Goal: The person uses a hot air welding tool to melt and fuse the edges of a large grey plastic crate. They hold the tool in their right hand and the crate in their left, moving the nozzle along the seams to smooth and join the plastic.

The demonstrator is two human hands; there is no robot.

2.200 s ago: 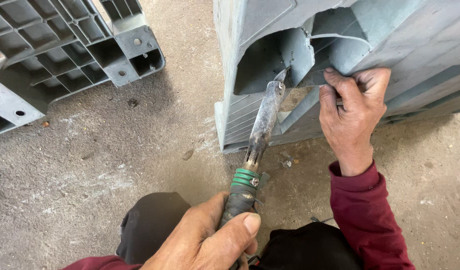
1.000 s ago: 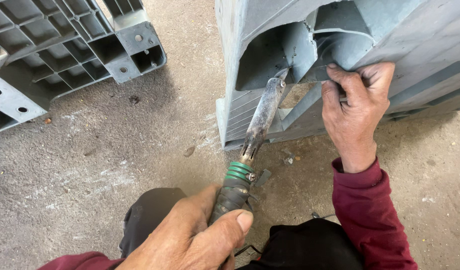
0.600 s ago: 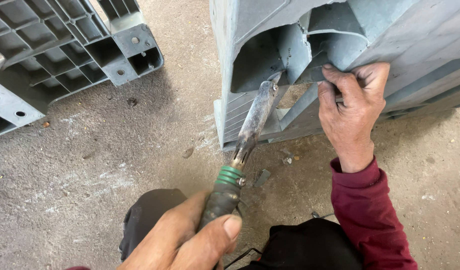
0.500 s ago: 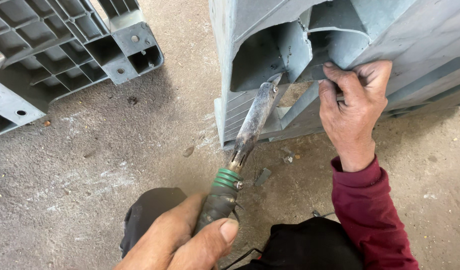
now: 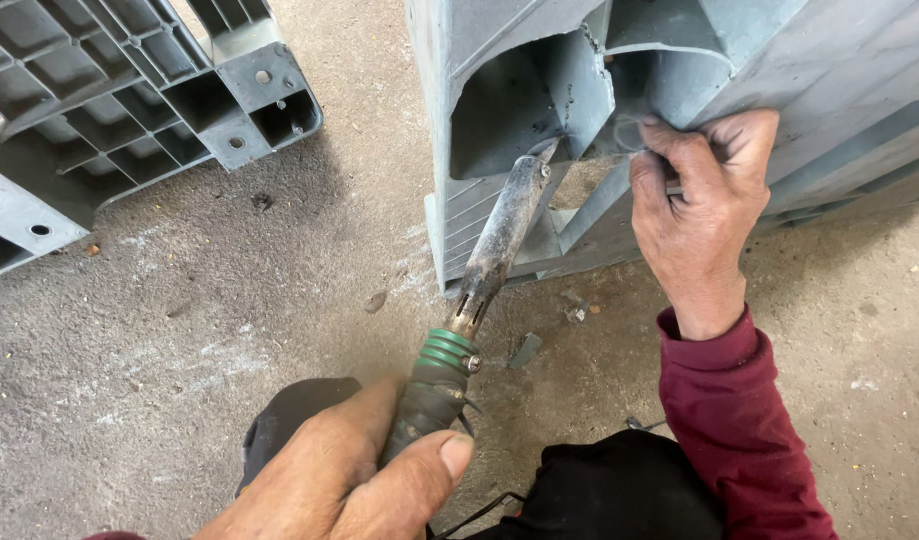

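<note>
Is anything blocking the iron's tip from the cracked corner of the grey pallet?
Nothing visible does. The soldering iron, gripped by the left hand, already has its tip at the grey pallet rib; the right hand holds the pallet beside it.

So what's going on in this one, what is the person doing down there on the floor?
A person crouches over a grey moulded plastic pallet standing on its edge on the concrete floor. The left hand grips a green-handled heating iron with a blackened metal shaft, its tip pressed against an inner rib of the pallet's hollow foot. The right hand, in a dark red sleeve, grips the rib beside it. A second grey plastic pallet lies flat at upper left.
</note>
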